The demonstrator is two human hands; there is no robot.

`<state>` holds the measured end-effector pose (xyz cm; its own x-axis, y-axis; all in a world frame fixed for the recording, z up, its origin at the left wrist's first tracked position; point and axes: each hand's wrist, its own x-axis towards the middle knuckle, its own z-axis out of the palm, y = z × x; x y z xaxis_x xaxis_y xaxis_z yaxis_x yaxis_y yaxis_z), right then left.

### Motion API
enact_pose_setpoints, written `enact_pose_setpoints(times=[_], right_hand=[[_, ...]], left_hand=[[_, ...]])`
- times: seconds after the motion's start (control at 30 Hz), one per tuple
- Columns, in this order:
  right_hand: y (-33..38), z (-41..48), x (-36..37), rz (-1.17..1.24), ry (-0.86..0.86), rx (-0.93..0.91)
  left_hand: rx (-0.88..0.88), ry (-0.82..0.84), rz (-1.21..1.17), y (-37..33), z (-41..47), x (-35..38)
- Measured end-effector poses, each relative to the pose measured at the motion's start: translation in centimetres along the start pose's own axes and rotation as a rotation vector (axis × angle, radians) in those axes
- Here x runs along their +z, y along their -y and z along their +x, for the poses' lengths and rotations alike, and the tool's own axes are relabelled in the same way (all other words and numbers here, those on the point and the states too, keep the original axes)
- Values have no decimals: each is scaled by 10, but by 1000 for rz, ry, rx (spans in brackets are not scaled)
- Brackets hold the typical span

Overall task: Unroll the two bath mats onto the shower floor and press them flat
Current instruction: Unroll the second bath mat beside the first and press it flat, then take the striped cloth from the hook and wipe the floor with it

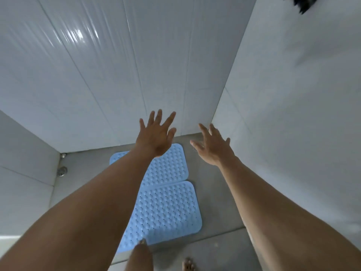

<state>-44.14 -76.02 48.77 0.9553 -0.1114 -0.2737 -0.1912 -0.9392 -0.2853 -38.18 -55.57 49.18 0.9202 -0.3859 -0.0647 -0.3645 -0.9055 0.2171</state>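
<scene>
— What is showing around the edges?
— White wall panels [117, 65] are rising at twelve o'clock, catching a glare at eleven.
— And lower down?
— Two round metal fittings [62, 171] are sitting at nine o'clock by the corner. Something dark [300, 3] is poking in at one o'clock; it's too blurred to identify.

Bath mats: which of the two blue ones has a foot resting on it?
The near mat, closest to the person: a bare foot overlaps its front edge. The far mat, toward the back wall, carries no foot.
</scene>
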Motion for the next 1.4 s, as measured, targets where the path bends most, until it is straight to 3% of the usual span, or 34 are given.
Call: enact_pose_setpoints(times=[0.53,0.93,1.13,1.4], right_hand=[[44,87,-185,3,-289,235],[-11,130,-322,-17,-579,354],[-51,149,-384,-130,-820,376],[-83,199,-422,-285,-936,471]], left_hand=[[325,-73,-5,-5,196,-170],[670,-190,-65,-119,340,-245],[752,-237,-203,-185,403,-274],[775,-196,-251,-261,474,-283]])
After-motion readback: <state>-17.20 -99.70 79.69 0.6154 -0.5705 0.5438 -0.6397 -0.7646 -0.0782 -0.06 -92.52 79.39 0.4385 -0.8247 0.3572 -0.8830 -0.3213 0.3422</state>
